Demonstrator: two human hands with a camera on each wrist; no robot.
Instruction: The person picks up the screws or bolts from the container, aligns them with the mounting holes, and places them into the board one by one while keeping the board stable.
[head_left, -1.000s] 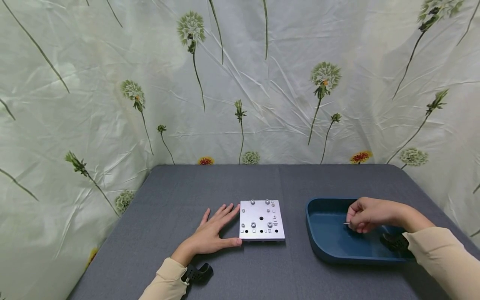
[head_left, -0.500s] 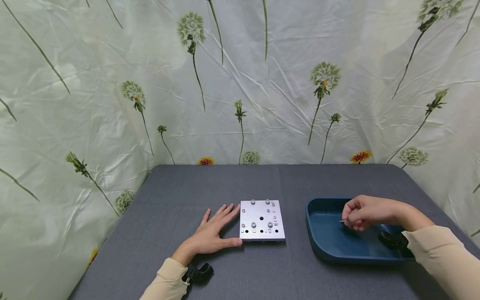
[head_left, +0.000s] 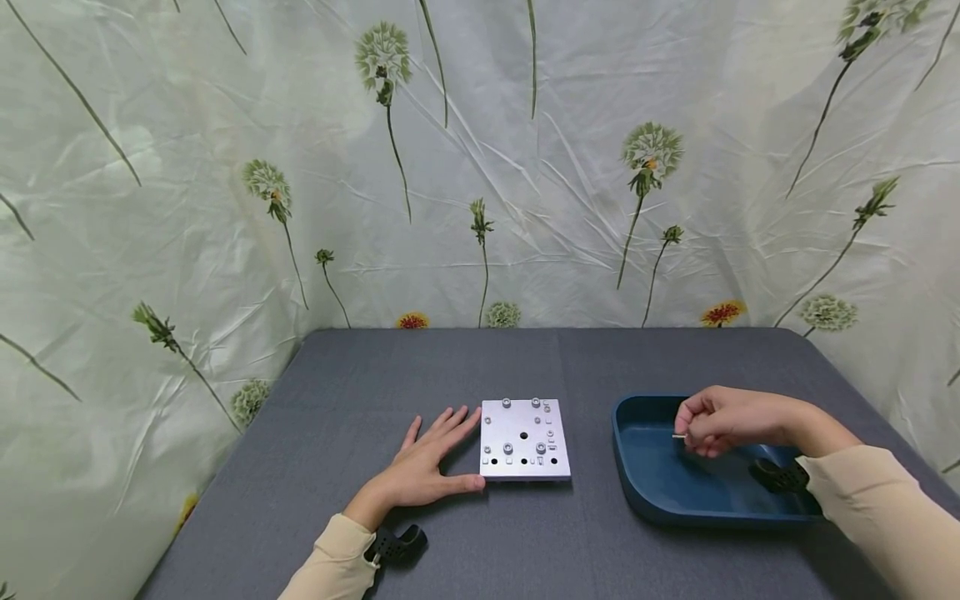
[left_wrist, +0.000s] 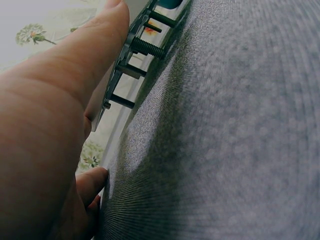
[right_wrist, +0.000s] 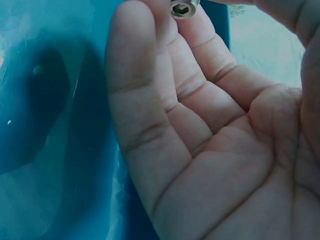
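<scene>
A silver metal plate (head_left: 523,446) lies on the table, with several screws and small parts in its top and a few dark holes. From the left wrist view, threaded screw ends (left_wrist: 149,48) stick out beneath the plate, which sits raised off the cloth. My left hand (head_left: 423,473) rests beside the plate with fingers spread, its thumb and index fingertip touching the left edge. Above the blue tray (head_left: 637,492) my right hand (head_left: 723,423) pinches a small socket head screw (right_wrist: 184,8); its hex recess shows in the right wrist view.
The tray stands on the right part of the grey cloth-covered table (head_left: 420,367). Behind the table hangs a pale curtain (head_left: 480,167) printed with flowers. Each wrist wears a black strap mount (head_left: 401,544).
My right hand has moved a little left and up over the tray, carrying the screw. My left hand and the plate have stayed in place.
</scene>
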